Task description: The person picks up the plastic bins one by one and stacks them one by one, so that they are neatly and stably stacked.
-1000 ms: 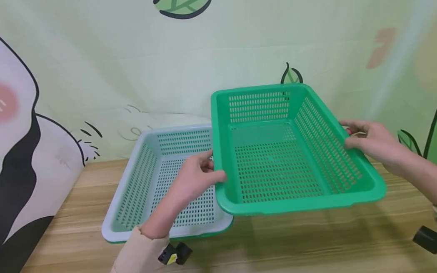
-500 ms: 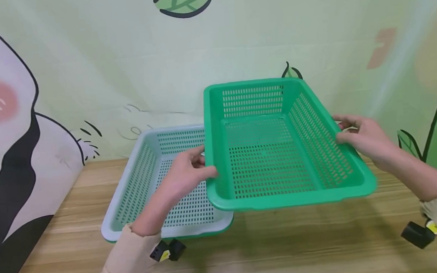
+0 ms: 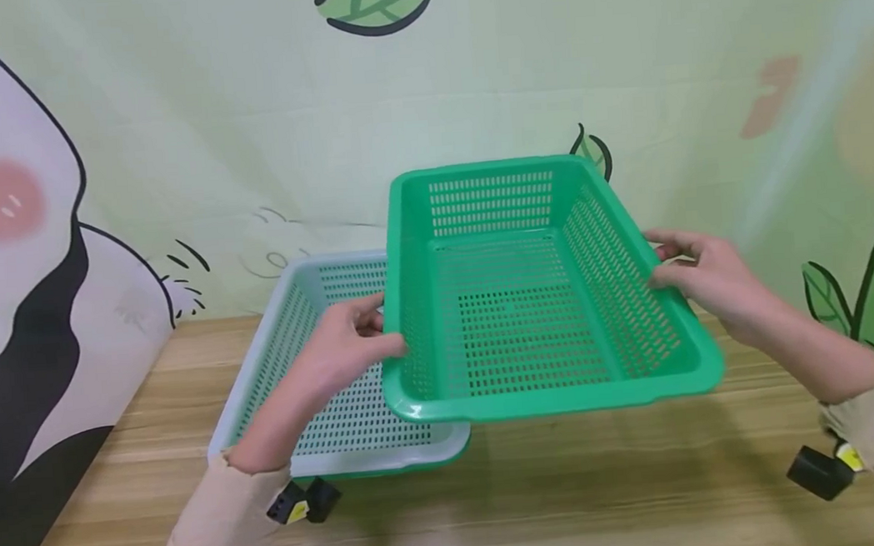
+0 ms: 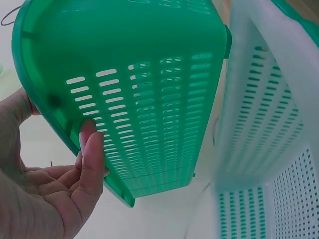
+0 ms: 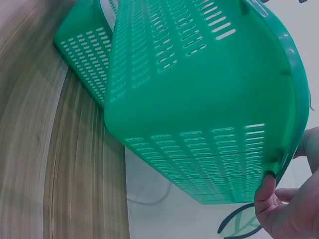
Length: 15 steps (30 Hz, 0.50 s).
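Note:
A green slotted plastic basket (image 3: 557,401) is held up in the air, its near side lower than its far side in the head view. My left hand (image 3: 340,346) pinches its left rim, thumb over the edge and fingers against the outer wall. On the opposite side my right hand (image 3: 708,286) grips the right rim the same way. Behind and to the left, a white basket (image 3: 366,459) sits on the table, partly covered by the lifted one. The right wrist view shows green basket wall (image 5: 82,57) around the white one. The lifted basket holds nothing.
The wood-grain table (image 3: 571,499) runs beneath both baskets. At its back edge hangs a pale green cloth backdrop (image 3: 247,109) printed with a panda and leaves. A small black device is strapped at each wrist.
Both hands have carried the green basket leftward and slightly up in the head view, so it covers more of the white basket. The grip on both rims stays the same.

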### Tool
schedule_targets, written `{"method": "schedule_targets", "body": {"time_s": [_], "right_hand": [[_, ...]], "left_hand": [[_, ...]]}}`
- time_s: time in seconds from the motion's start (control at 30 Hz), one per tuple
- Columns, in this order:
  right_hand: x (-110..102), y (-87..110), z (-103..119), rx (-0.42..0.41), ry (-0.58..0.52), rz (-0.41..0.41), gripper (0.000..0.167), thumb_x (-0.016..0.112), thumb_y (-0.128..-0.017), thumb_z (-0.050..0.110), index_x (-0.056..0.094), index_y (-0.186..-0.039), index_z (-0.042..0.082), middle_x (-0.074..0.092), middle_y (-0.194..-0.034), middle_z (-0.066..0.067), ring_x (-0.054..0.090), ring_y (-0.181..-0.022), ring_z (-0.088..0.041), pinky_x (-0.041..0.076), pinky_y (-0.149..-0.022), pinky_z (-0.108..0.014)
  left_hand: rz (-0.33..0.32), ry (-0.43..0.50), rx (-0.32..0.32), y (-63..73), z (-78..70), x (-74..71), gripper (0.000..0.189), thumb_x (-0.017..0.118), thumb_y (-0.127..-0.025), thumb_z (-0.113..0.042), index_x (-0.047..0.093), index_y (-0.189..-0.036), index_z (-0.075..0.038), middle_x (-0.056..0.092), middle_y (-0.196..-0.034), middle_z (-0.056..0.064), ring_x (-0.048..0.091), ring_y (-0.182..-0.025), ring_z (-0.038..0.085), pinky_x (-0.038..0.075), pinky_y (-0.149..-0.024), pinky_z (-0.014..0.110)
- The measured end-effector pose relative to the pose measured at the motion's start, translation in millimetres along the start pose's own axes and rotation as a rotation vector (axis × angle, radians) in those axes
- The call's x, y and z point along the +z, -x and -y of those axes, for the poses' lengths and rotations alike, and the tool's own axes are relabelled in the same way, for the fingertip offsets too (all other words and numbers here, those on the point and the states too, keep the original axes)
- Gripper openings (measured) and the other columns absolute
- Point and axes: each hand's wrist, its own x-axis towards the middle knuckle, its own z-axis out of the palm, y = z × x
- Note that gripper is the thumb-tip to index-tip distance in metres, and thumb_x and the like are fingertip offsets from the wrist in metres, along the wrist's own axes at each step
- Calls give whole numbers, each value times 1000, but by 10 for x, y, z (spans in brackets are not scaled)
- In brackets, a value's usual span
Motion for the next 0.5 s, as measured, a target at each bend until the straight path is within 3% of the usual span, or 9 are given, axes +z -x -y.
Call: {"method": "schedule_targets", "body": {"time_s": [0.5], "right_hand": [[202, 9, 151, 11, -143, 74, 63, 51, -86, 6, 23, -143, 3, 38, -113, -10, 49, -83, -3, 46, -67, -20]], "left_hand": [[5, -26, 6, 104, 118, -285, 68, 56, -72, -6, 36, -136, 3, 59, -87, 14, 56, -77, 19, 50, -67, 27]]}}
